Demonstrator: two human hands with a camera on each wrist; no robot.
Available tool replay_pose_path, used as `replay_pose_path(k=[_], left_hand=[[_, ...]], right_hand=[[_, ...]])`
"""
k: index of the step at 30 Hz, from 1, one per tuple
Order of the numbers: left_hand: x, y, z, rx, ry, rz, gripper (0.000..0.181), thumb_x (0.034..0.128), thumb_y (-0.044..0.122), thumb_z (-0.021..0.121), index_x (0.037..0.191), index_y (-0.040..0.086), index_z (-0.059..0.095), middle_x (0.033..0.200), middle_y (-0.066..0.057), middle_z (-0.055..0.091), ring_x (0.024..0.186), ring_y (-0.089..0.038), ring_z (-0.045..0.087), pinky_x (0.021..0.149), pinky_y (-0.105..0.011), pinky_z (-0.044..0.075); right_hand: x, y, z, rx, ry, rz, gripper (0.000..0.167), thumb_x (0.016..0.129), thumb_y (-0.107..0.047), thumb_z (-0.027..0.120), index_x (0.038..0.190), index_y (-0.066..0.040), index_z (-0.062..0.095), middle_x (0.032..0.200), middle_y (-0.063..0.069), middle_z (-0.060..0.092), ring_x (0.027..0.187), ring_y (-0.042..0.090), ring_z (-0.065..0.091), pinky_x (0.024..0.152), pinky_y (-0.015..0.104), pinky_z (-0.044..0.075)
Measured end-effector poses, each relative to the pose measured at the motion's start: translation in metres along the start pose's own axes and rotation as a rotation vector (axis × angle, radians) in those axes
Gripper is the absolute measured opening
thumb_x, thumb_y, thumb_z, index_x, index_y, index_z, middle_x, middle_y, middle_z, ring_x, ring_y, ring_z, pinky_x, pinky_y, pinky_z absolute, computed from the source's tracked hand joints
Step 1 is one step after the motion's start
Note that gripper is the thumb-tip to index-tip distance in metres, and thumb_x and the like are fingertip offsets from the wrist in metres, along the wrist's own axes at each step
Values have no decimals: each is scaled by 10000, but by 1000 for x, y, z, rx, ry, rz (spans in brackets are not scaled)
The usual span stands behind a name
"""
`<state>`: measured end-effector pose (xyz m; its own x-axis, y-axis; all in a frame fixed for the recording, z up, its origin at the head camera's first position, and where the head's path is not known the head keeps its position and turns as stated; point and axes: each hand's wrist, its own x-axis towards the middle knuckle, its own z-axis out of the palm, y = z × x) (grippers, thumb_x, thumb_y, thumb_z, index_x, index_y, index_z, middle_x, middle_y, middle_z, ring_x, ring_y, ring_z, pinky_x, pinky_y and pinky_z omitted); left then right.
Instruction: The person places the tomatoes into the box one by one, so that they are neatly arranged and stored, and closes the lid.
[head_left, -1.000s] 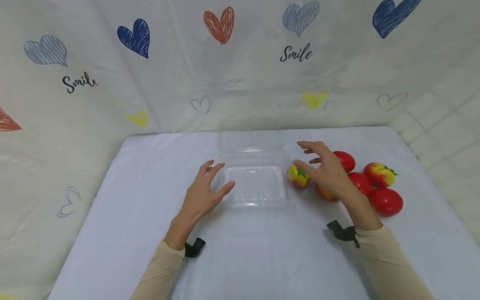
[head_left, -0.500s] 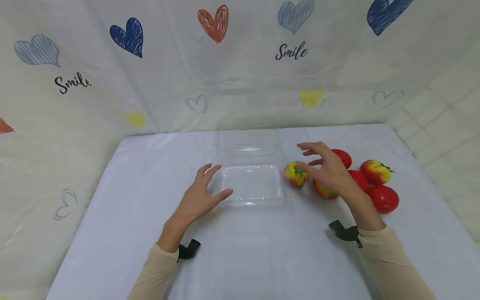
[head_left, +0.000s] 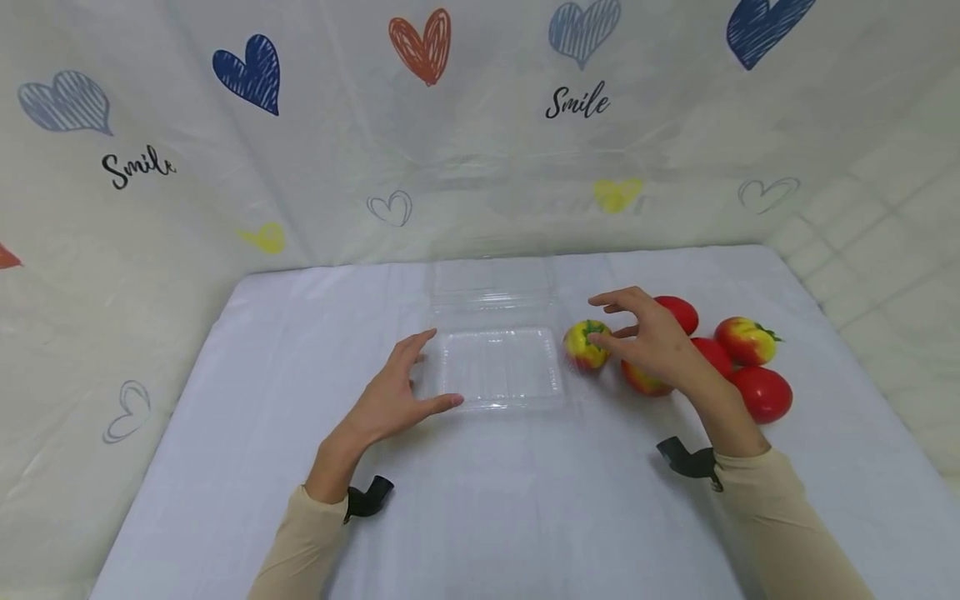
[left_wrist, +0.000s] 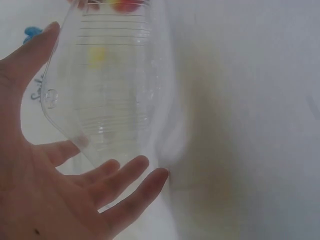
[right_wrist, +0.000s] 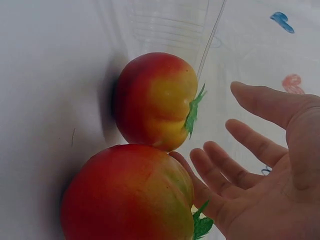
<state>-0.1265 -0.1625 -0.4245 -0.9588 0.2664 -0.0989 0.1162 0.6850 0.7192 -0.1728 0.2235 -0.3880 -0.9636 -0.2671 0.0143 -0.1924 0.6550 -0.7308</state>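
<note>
A clear plastic clamshell box [head_left: 498, 367] lies with its lid [head_left: 491, 279] folded back, in the middle of the table. My left hand [head_left: 386, 400] is at the box's left side, thumb and fingers spread about its edge; whether they touch it I cannot tell. To the right of the box sits a red-and-yellow tomato [right_wrist: 157, 100] with a green calyx. A second such tomato [right_wrist: 125, 195] lies beside it. Over these two hovers my right hand [head_left: 652, 342], fingers apart and holding nothing; its thumb overlaps the first tomato in the head view.
Farther right lie another red-and-yellow tomato [head_left: 747, 341] and several smooth red ones, among them a red tomato [head_left: 761, 394] at the front. A white cloth [head_left: 480, 508] covers the table. Behind hangs a curtain [head_left: 322, 158] printed with hearts.
My left hand has shifted slightly left and down, its thumb now by the box's front left corner. The right hand has barely moved. The whole head view has drifted a little.
</note>
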Motion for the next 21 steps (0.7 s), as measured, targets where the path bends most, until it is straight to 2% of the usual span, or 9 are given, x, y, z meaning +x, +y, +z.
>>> replay_pose_path(k=[8,15,21], left_hand=[[1,-3,-1,-76,-47,-11,1173,761,538,896,1663,249,203,1690,-42,293,1467,-278,475,1054,-490,534],[0,-4,-2,-113,-53,-26,1181,745,517,914,1658,271,206,1693,36,316,1408,-264,531,996,-455,543],[0,-5,-1,-126,-50,-30,1186,736,511,922,1655,289,207,1692,55,317,1395,-263,545,985,-447,544]], right_hand=[[2,6,0,16,-67,2,559,937,-174,780,1444,-117,553,1486,163,519,1378,383,500,1022,570,548],[3,8,0,4,-156,85,696,909,-236,805,1511,-166,463,1565,158,454,1371,429,534,1047,589,534],[5,12,2,-14,-197,98,785,877,-258,838,1539,-163,427,1566,162,462,1360,464,546,1038,578,546]])
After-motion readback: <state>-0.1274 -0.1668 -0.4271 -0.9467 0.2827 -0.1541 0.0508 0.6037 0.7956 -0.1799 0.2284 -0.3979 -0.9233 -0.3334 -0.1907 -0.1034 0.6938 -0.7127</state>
